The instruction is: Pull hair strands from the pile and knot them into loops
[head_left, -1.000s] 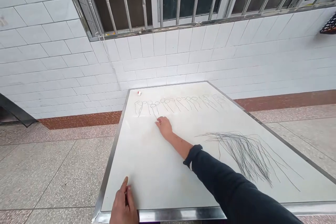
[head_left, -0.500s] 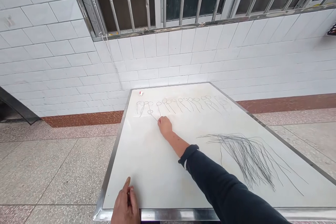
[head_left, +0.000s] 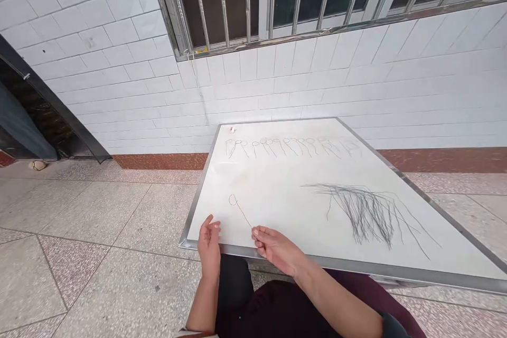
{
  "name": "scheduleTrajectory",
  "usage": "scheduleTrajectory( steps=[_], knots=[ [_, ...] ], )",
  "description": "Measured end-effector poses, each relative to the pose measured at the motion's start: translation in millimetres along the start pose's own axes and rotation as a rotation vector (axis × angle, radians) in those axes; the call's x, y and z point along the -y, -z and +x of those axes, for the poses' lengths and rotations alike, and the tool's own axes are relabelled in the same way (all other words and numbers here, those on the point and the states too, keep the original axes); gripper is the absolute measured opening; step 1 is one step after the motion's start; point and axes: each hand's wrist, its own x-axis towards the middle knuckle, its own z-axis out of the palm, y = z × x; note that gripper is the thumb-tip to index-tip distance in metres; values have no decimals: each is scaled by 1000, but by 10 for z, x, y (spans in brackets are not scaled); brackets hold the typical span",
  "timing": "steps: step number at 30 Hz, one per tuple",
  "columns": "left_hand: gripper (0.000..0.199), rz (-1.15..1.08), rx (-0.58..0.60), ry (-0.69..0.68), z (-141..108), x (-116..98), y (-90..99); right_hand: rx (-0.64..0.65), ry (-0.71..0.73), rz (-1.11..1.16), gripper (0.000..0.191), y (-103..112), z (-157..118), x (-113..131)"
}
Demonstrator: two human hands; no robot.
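Between the thumb and fingers of my right hand (head_left: 271,245) is the tail end of a thin wire with a loop (head_left: 240,210). Its round loop points away to the upper left, over the white tabletop (head_left: 273,179). My left hand (head_left: 209,235) is over the near left edge of the table, fingers apart and holding nothing, a short way from the wire. Toward the far side lies a row of several similar looped wires (head_left: 293,145). A loose heap of straight dark wires (head_left: 362,211) lies on the right part of the table.
A small red and white object (head_left: 232,130) sits near the far left corner. Metal edging (head_left: 396,269) borders the table. Behind stands a white tiled wall (head_left: 245,84) with a barred window (head_left: 309,0). A dark doorway (head_left: 35,105) is at the left.
My right hand has drawn back from the far row to the near edge, bringing the looped wire with it. My left hand has lifted, and the view has shifted.
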Motion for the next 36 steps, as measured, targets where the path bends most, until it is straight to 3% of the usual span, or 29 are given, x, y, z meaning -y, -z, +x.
scheduleTrajectory(
  steps=[3,6,10,17,21,26,30,36],
  knots=[
    [59,-206,66,73,-233,-196,-43,159,-155,378,35,-77,-316,80],
    [59,-375,105,130,-420,-406,-73,232,-242,522,33,-95,-488,159],
    [55,-516,110,185,-564,-602,-58,292,-274,531,33,-126,-655,147],
    [49,-564,64,147,-752,-776,-1,320,-160,328,32,-139,-902,67],
    [50,-500,82,82,-910,-896,15,245,40,103,37,-163,-1023,230],
    [48,-411,230,57,-1145,-978,-41,68,275,-28,34,-226,-1112,538],
    [45,-341,333,35,-1253,-953,-91,13,290,-3,29,-220,-1157,611],
    [42,-476,417,44,-1282,-936,-112,24,256,18,29,-186,-1258,622]
  ],
)
